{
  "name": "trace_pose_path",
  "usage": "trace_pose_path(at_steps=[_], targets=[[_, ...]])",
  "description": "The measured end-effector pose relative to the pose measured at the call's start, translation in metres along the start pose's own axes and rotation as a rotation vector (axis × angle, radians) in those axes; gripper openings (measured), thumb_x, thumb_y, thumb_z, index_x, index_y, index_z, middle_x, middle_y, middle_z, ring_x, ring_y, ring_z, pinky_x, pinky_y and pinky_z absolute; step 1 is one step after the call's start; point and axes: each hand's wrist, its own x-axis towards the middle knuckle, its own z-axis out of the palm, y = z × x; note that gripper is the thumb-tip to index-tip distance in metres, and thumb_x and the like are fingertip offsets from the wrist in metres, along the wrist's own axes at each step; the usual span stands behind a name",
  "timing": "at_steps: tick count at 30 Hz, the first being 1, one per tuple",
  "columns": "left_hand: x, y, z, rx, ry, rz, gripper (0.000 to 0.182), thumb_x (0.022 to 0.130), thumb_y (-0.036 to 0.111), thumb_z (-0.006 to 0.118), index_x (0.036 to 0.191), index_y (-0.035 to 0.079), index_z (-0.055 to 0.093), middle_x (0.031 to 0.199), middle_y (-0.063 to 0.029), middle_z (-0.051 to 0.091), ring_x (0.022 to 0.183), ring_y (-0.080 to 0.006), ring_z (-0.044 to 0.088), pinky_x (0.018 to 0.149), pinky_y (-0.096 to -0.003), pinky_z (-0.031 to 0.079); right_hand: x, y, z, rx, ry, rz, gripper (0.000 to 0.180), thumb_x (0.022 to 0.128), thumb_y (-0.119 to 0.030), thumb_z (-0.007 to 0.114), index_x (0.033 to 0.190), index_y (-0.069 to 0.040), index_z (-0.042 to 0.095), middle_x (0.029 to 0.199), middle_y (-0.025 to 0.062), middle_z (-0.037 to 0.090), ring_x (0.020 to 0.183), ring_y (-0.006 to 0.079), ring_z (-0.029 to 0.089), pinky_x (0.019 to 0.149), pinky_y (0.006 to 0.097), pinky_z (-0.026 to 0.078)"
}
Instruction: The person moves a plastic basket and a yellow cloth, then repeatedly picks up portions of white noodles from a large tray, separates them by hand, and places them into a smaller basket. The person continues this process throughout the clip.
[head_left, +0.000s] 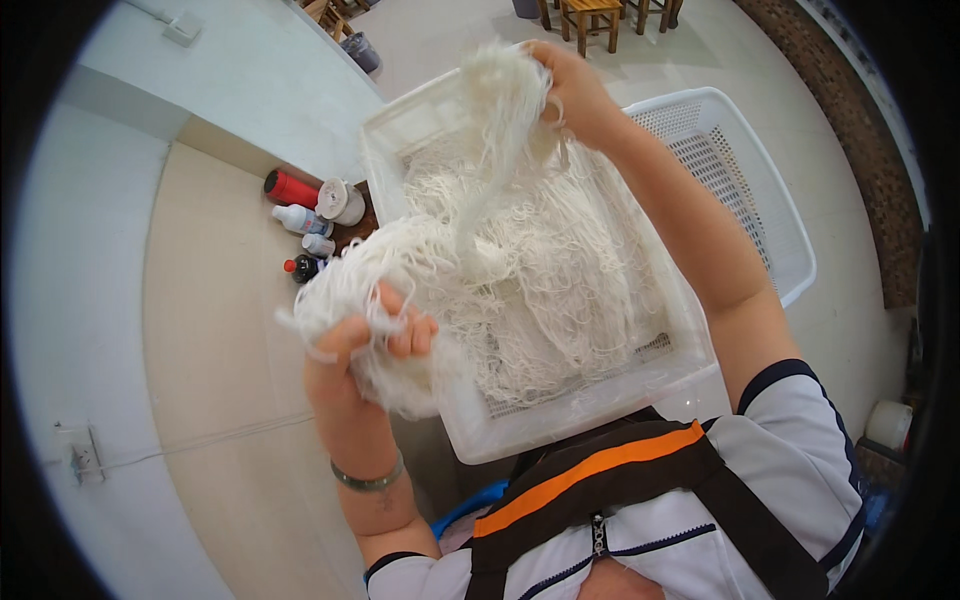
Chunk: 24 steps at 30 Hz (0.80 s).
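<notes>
A white plastic basket (577, 424) stands in front of me, filled with a tangled heap of thin white noodles (570, 285). My left hand (394, 330), at the basket's near left side, grips a thick bunch of noodles (367, 270) that loops over the fingers. Raised over the far rim, my right hand (581, 94) grasps another bunch (502, 90), blurred by motion. Strands from the right-hand bunch trail down onto the heap. The noodles hide parts of the fingers on both hands.
Behind the basket on the right is a second white perforated basket (780, 202). To the left stand a red flask (292, 189), a lidded white container (341, 201) and several bottles (301, 220), close to a wall (247, 97). Wooden stools (592, 19) stand across the floor.
</notes>
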Motion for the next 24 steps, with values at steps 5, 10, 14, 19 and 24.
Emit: trace_pose_path(at_steps=[5, 10, 14, 19, 24], targets=[[0.041, -0.004, -0.019, 0.076, 0.079, -0.038, 0.033, 0.092, 0.026, 0.048, 0.111, 0.000, 0.054, 0.078, -0.0067, 0.056, 0.078, -0.0229, 0.055, 0.086, -0.0422, 0.046, -0.051, 0.060, 0.020, -1.004, -0.588, 0.404, 0.039, 0.079, -0.014, 0.072, 0.116, -0.007, 0.060, 0.109, 0.0148, 0.067, 0.106, 0.0324, 0.063, 0.088, 0.0465, 0.048], [0.065, -0.008, -0.024, -0.007, 0.025, -0.069, 0.031, 0.094, 0.023, 0.048, 0.114, 0.000, 0.056, 0.081, -0.0085, 0.059, 0.080, -0.0247, 0.057, 0.086, -0.0433, 0.048, -0.115, 0.083, 0.073, -0.742, -0.578, 0.127, 0.087, 0.070, -0.026, 0.084, 0.145, -0.011, 0.042, 0.146, 0.0174, 0.044, 0.132, 0.0346, 0.045, 0.109, 0.0463, 0.036], [0.074, -0.007, -0.010, 0.021, -0.033, -0.093, 0.030, 0.094, 0.024, 0.049, 0.112, 0.000, 0.057, 0.080, -0.0073, 0.059, 0.081, -0.0250, 0.058, 0.088, -0.0447, 0.048, -0.111, 0.075, 0.139, -0.462, -0.441, 0.114, 0.067, 0.075, -0.027, 0.081, 0.134, -0.010, 0.053, 0.123, 0.0136, 0.063, 0.114, 0.0308, 0.060, 0.099, 0.0427, 0.045], [0.068, 0.022, 0.019, -0.009, -0.119, 0.060, 0.033, 0.096, 0.023, 0.049, 0.115, -0.004, 0.055, 0.080, -0.0112, 0.062, 0.082, -0.0259, 0.062, 0.086, -0.0426, 0.049, -0.089, 0.050, 0.151, -0.073, -0.214, 0.283, 0.043, 0.075, -0.019, 0.079, 0.115, -0.007, 0.067, 0.095, 0.0094, 0.073, 0.090, 0.0257, 0.069, 0.082, 0.0383, 0.052], [0.051, 0.097, 0.062, 0.145, -0.353, 0.238, 0.038, 0.097, 0.029, 0.047, 0.124, 0.002, 0.048, 0.079, -0.0021, 0.056, 0.085, -0.0202, 0.055, 0.099, -0.0449, 0.039, -0.043, -0.016, 0.104, 0.160, -0.129, 0.004, 0.035, 0.076, -0.009, 0.074, 0.110, -0.003, 0.068, 0.092, 0.0090, 0.072, 0.081, 0.0151, 0.066, 0.073, 0.0309, 0.052]])
